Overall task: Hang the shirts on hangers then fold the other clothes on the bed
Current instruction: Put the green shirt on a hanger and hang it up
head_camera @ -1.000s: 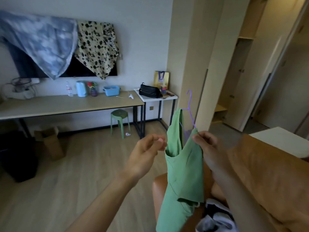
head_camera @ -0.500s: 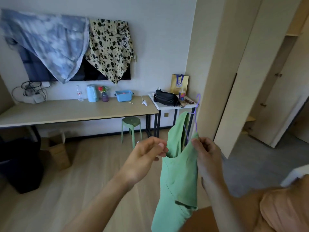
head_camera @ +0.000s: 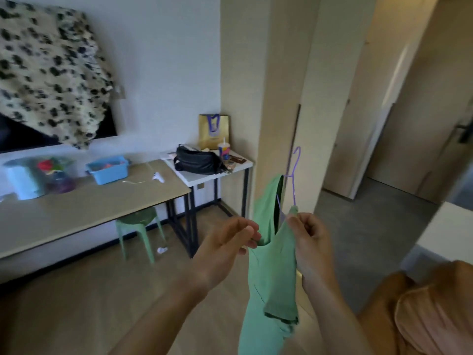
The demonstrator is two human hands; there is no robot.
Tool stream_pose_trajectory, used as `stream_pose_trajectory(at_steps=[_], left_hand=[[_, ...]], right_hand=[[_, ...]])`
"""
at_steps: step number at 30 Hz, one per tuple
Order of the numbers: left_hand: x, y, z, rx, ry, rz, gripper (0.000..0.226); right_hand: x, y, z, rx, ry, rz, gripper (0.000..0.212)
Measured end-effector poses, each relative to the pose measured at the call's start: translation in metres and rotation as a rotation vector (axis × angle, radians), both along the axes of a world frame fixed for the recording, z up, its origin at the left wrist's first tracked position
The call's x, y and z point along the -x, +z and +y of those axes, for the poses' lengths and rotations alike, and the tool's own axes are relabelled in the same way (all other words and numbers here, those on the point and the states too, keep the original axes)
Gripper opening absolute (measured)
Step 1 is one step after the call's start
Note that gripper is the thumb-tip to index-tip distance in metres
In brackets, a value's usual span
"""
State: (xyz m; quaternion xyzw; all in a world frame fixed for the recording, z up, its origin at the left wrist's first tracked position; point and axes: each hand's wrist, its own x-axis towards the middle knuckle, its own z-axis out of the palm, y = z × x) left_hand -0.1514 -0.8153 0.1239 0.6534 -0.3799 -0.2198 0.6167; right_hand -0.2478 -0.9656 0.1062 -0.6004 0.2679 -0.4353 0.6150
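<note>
A green shirt (head_camera: 271,267) hangs in front of me on a thin purple wire hanger (head_camera: 294,172), whose hook sticks up above the neckline. My left hand (head_camera: 225,249) pinches the left side of the collar. My right hand (head_camera: 307,239) pinches the right shoulder of the shirt near the hanger's wire. The hanger's lower part is hidden inside the cloth.
A long wooden desk (head_camera: 84,213) with a blue tub (head_camera: 107,170) runs along the left wall, a green stool (head_camera: 138,226) under it. A white side table (head_camera: 212,172) carries a black bag (head_camera: 197,161). Beige wardrobe panels (head_camera: 281,98) stand ahead. An orange cloth (head_camera: 425,311) lies at lower right.
My view has moved closer to the desk and wardrobe and swung right. Both hands keep their hold on the green shirt, now raised a little higher.
</note>
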Motion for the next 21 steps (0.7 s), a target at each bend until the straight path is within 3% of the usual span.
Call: stream_pose_trajectory(at_steps=[4,8,11,21], left_hand=[[-0.057,0.007,-0.052,0.016,-0.167,0.019,0.04],[-0.096,0.005,-0.111,0.031,-0.287,0.016,0.044],[-0.119,-0.002,-0.165,0.02,-0.36,0.029,0.038],[-0.165,-0.024,-0.383,0.041,-0.541,0.202,0.033]], right_hand=[[-0.039,0.009,-0.032,-0.016,-0.115,-0.055,0.038],[-0.06,0.016,-0.079,-0.001,-0.209,-0.026,0.025],[-0.073,0.014,-0.121,0.022,-0.273,-0.005,0.028],[-0.108,-0.009,-0.31,0.07,-0.395,0.015,0.042]])
